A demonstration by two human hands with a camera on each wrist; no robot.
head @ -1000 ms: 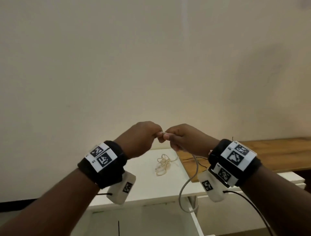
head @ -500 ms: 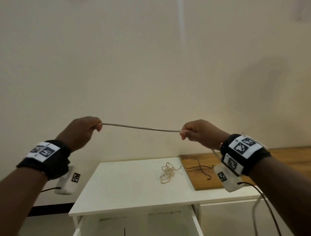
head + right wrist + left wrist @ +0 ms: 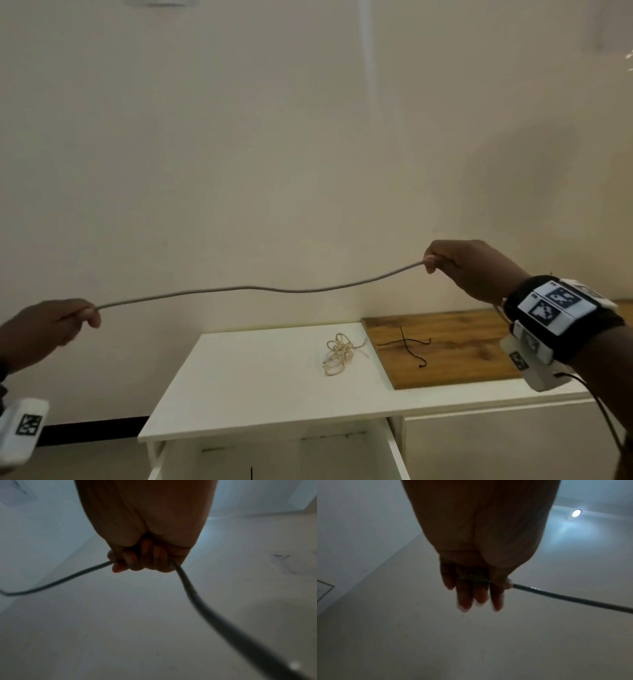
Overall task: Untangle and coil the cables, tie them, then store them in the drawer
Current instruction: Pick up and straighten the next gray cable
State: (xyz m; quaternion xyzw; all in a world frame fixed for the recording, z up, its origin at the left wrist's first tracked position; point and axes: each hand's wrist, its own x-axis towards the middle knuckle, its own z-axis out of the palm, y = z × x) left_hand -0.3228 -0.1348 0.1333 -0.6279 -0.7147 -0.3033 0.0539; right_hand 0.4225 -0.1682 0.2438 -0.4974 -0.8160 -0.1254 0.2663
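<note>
White table (image 3: 260, 387), wooden board (image 3: 455, 359)

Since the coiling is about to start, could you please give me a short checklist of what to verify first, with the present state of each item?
1. Left hand grips the thin grey cable: ok.
2. Right hand grips the same cable, its fingers curled round it: ok.
3. Span between the hands free of knots: ok, only a gentle sag.
4. Rest of the cable past the right hand untangled: cannot tell, it leaves the view.
5. White drawer under the white table open: ok.
6. Tangled cream cord coiled: not ok.
</note>
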